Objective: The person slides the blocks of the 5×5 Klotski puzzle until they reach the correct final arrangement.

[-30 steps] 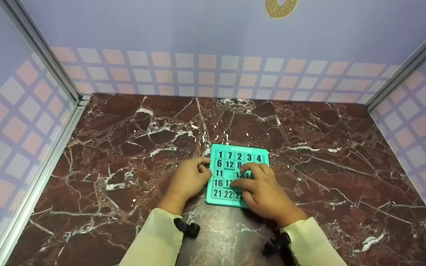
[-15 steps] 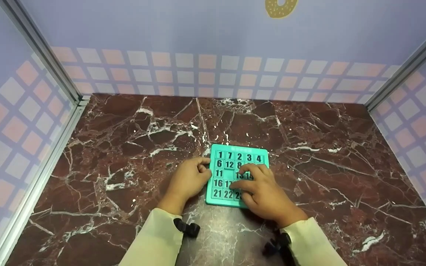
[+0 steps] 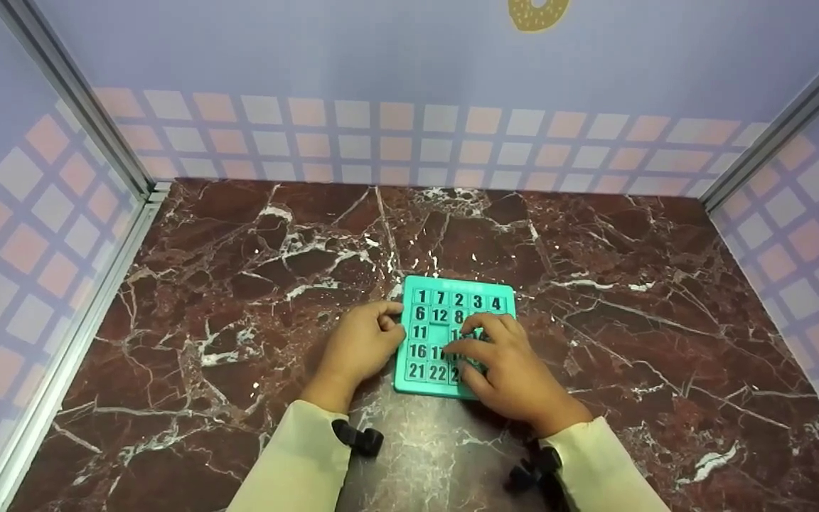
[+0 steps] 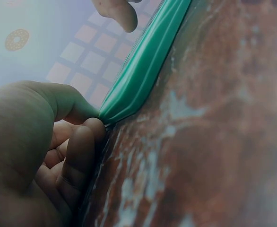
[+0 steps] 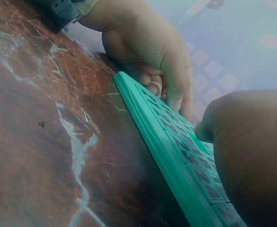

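Observation:
A turquoise sliding number puzzle [image 3: 424,388] lies flat on the marble surface in the head view. Black-numbered tiles fill its grid, with one vacant slot in the third row, right of tile 11 [image 3: 420,332]. At its left edge, my left hand [image 3: 361,343] pinches the frame between thumb and fingers. In the left wrist view that thumb and the curled fingers meet at the green edge [image 4: 134,85]. Over the right half is my right hand [image 3: 507,370], bent fingers touching the tiles near 13 and 17. It hides several tiles at the lower right.
Dark red marble [image 3: 239,398] with white veins spreads around the puzzle. A lilac wall [image 3: 409,64] with pink and white squares stands behind, with side panels at left and right. Metal rails [image 3: 82,313] run along the corners. Each wrist wears a black camera mount [image 3: 358,437].
The right hand's fingers have shifted slightly over the tiles, while the visible numbers keep their places. The left hand stays at the puzzle's edge. The head view has tilted a little.

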Motion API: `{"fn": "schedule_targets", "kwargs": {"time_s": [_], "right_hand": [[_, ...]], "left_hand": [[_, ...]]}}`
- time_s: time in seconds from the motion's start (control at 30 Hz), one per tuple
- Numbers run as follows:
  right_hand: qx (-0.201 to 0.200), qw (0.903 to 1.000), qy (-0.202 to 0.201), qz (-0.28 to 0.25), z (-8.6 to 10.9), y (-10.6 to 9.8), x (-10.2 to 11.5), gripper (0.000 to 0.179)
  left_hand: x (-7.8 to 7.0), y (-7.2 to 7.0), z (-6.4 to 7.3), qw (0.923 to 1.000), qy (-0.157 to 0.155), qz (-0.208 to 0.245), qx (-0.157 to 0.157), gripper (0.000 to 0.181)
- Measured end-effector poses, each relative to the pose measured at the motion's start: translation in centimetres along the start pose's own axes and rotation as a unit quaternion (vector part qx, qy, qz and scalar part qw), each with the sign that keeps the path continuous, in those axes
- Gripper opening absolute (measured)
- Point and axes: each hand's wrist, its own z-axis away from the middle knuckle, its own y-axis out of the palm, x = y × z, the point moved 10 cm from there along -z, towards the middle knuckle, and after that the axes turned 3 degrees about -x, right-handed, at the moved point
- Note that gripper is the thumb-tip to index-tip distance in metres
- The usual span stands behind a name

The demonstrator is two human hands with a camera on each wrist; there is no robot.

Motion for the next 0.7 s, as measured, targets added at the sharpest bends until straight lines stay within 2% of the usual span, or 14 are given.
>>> {"fn": "schedule_targets", "kwargs": {"time_s": [0.3, 0.47, 0.7], "right_hand": [[0.015, 0.999, 0.042, 0.004, -0.4, 0.1, -1.1, 0.026], [0.02, 0.9984, 0.054, 0.004, -0.6, 0.2, -1.5, 0.028], [0.026, 0.9972, 0.063, 0.03, -1.3, 0.7, -2.0, 0.033]], "left_hand": [[0.0, 0.0, 0.0, 1.0, 0.004, 0.006, -0.001, 0.044], [0.0, 0.0, 0.0, 1.0, 0.005, 0.005, 0.0, 0.044], [0.0, 0.1, 0.0, 1.0, 0.004, 0.006, -0.001, 0.044]]}}
